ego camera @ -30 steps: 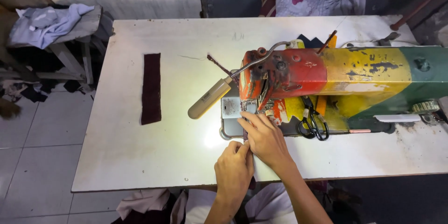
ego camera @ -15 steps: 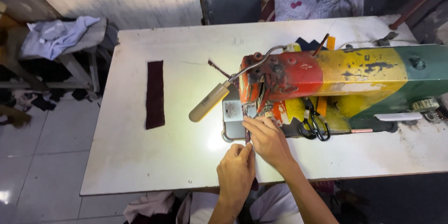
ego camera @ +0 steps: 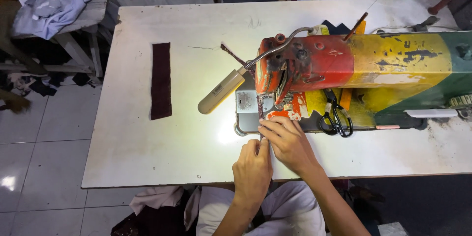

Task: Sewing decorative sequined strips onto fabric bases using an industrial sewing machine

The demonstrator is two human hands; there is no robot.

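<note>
Both hands work at the needle plate (ego camera: 246, 113) of the sewing machine (ego camera: 354, 69), near the front edge of the tabletop (ego camera: 196, 25). The left hand (ego camera: 252, 167) lies flat, fingers extended and close together, fingertips pressing down just in front of the plate. The right hand (ego camera: 290, 142) rests beside it, touching it, fingers slightly curled with the tips on a thin dark piece (ego camera: 260, 113) that runs under the presser foot. Whether either hand pinches the piece cannot be told.

A lamp (ego camera: 221, 91) on a flexible neck lights the plate area. Scissors (ego camera: 337, 118) lie on the machine bed, right of the hands. A dark fabric strip (ego camera: 161, 80) lies flat near the left edge of the tabletop, well apart from the hands. A bench with cloth (ego camera: 49, 10) stands beyond the left edge.
</note>
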